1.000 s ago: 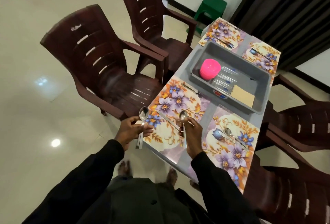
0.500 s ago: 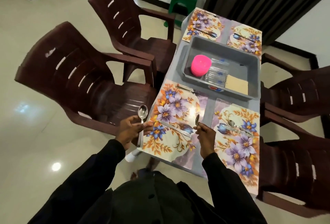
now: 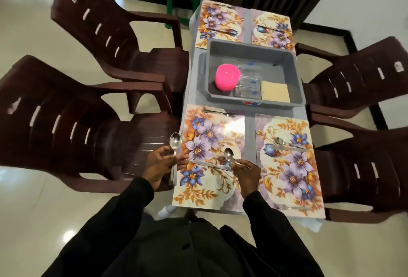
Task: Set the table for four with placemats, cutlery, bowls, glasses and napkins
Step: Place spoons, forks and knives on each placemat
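Your left grip [image 3: 162, 163] clamps one spoon [image 3: 175, 142] beside the worktop's left edge; your right grip [image 3: 246, 174] pinches a second spoon [image 3: 229, 155] over the near-left placemat [image 3: 198, 192].

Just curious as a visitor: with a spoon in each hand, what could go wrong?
The left hand holds one steel spoon at the grey table's edge, beside the brown plastic chair; it could drop off. The other steel spoon, in the right hand, hangs above the steel knife on the floral placemat and might knock it askew.
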